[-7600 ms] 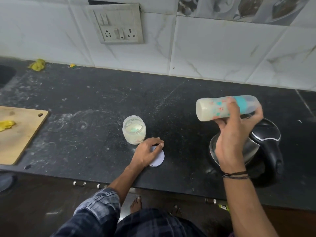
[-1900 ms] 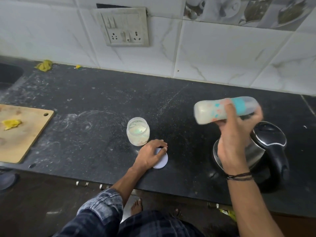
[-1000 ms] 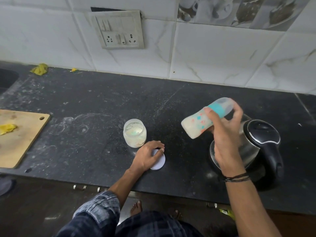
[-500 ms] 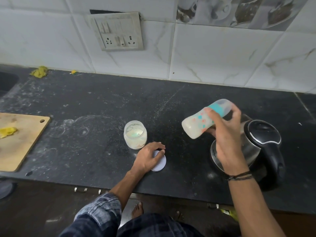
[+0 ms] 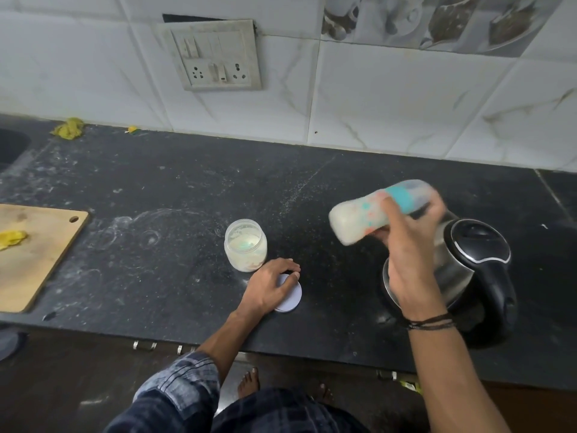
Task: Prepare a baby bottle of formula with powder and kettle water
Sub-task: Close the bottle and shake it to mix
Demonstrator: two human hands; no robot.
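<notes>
Two hands showing: right hand [image 5: 409, 260] is gripping a tilted, blurred bottle [image 5: 352, 218] near the kettle [image 5: 477, 245]; left hand [image 5: 268, 285] is resting loosely open on a lid [image 5: 293, 300]. Black counter [image 5: 156, 182], tiled wall [image 5: 374, 104].

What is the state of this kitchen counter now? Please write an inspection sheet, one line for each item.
Surface: black counter, streaked with white powder marks.
Job's things: baby bottle, milky inside, tilted in the air, blurred; open jar upright; white lid flat beside it; kettle at right, closed.
Clutter: cutting board with a yellow scrap; a yellow lump by the wall.
Hands: right hand grips the baby bottle; left hand rests on the white lid.
Cables: nothing seen.
Surroundings: tiled wall, socket panel, sink edge far left.
</notes>
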